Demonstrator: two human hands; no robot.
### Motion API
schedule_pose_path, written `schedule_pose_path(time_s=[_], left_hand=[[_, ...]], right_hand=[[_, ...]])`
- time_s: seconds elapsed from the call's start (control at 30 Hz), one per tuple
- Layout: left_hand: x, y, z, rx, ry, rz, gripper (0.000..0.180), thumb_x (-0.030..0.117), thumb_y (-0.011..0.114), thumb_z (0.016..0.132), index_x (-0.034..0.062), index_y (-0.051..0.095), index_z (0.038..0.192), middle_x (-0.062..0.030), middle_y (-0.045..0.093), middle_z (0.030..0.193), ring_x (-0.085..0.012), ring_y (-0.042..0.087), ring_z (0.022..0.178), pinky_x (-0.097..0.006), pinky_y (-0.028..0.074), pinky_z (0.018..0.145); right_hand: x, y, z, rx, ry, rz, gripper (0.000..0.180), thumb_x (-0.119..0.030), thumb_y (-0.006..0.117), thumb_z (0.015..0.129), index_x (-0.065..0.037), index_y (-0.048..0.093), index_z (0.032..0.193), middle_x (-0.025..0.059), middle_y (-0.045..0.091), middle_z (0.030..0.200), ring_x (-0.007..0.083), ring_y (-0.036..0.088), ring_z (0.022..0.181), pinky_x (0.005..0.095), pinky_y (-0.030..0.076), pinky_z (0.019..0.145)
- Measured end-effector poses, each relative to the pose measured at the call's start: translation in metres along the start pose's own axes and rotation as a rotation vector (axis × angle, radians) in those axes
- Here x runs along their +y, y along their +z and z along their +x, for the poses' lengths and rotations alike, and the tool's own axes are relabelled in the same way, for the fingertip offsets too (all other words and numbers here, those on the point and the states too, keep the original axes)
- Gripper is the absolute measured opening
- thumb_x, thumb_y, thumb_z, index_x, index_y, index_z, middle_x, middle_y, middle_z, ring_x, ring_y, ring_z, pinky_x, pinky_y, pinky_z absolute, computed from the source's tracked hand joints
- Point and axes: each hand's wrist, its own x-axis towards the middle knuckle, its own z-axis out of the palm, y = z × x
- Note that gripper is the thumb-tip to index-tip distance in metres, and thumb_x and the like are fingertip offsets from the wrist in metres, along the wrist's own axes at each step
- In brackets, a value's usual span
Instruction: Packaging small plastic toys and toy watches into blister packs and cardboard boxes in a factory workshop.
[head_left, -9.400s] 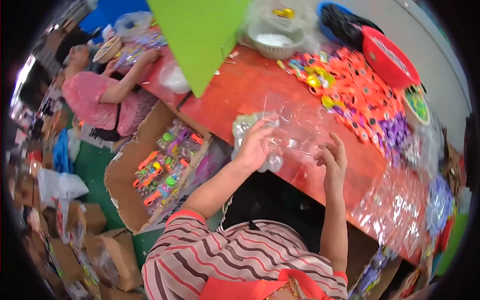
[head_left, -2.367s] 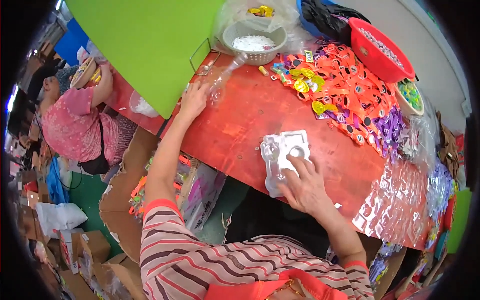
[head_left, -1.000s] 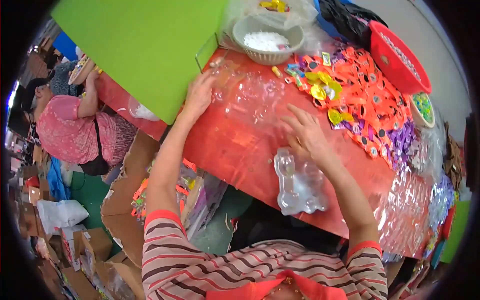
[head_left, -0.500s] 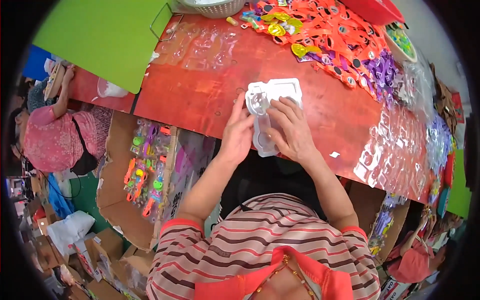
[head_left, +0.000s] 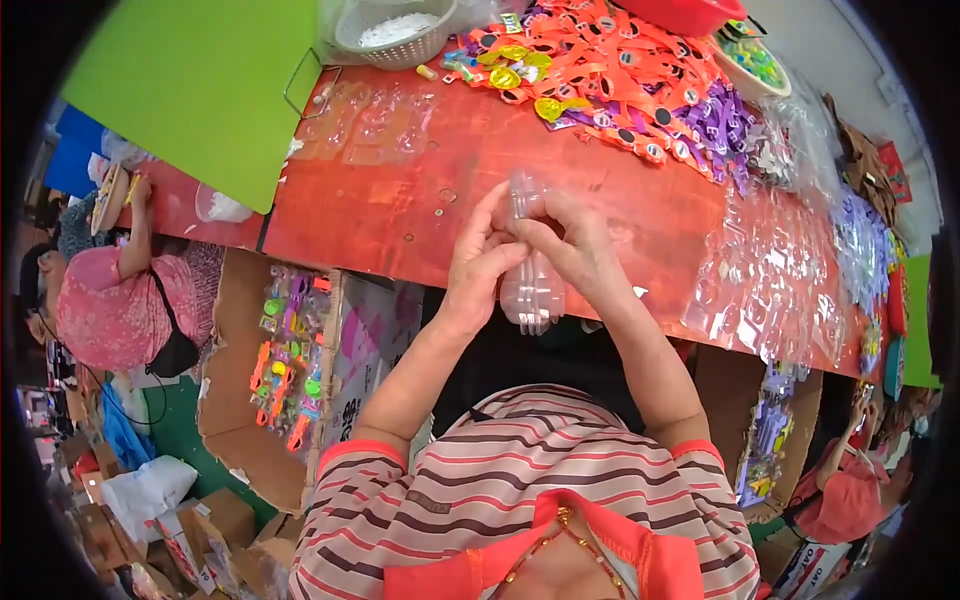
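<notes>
Both hands meet over the near edge of the red counter [head_left: 400, 190], pinched on a clear plastic blister shell [head_left: 532, 290] held upright between them. The left hand [head_left: 478, 262] grips its left side with fingers curled; the right hand [head_left: 578, 250] closes on the top from the other side, thumb and forefinger pressed near the upper rim. The shell hangs just past the counter edge, above the person's lap. It looks like the halves are being pressed shut (whether anything sits inside is hard to tell through the glare).

By my reading, the closing step is under way; the next move calls for even pressure along the rim so the edges snap together.

Farther back lie more clear trays [head_left: 370, 125], a heap of orange toy glasses [head_left: 590, 50] and a white basket [head_left: 395, 30].
</notes>
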Motion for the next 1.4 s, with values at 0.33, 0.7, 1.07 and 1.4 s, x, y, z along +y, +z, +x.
schedule_pose_path(time_s=[0.33, 0.7, 1.07, 1.4], left_hand=[[0.001, 0.006, 0.004, 0.017, 0.088, 0.121, 0.064, 0.008, 0.055, 0.086, 0.0084, 0.032, 0.145, -0.0077, 0.049, 0.124, -0.0156, 0.051, 0.104, -0.031, 0.041, 0.094], [0.003, 0.006, 0.019, 0.111, 0.352, 0.580, 0.049, 0.005, 0.051, 0.070, 0.0054, 0.059, 0.118, -0.0156, 0.048, 0.119, -0.0269, 0.050, 0.108, -0.032, 0.042, 0.093], [-0.033, -0.076, 0.071, 0.362, 0.332, -0.181, 0.042, 0.003, 0.044, 0.071, 0.0030, 0.050, 0.113, -0.0083, 0.055, 0.103, -0.0172, 0.056, 0.092, -0.029, 0.048, 0.082], [0.016, 0.030, -0.004, -0.274, 0.217, 0.317, 0.067, 0.015, 0.057, 0.091, 0.0000, 0.023, 0.147, -0.0164, 0.027, 0.149, -0.0276, 0.030, 0.138, -0.039, 0.025, 0.112]], right_hand=[[0.000, 0.001, -0.009, 0.172, -0.285, -0.240, 0.012, -0.010, 0.055, 0.086, 0.002, 0.059, 0.086, 0.0182, 0.055, 0.077, 0.0357, 0.056, 0.072, 0.0423, 0.043, 0.061], [-0.004, 0.013, -0.010, 0.303, -0.259, -0.173, 0.013, -0.010, 0.053, 0.084, 0.001, 0.060, 0.087, 0.0174, 0.055, 0.074, 0.0323, 0.055, 0.066, 0.0395, 0.042, 0.060], [0.038, -0.143, -0.011, 0.746, -0.226, 0.645, 0.023, -0.011, 0.039, 0.097, 0.000, 0.059, 0.095, 0.0050, 0.059, 0.090, 0.0119, 0.057, 0.081, 0.0274, 0.046, 0.071], [-0.020, -0.033, -0.055, 0.425, -0.120, 0.080, 0.007, -0.007, 0.056, 0.089, -0.001, 0.060, 0.087, 0.0003, 0.054, 0.077, 0.0070, 0.049, 0.067, 0.0229, 0.039, 0.059]])
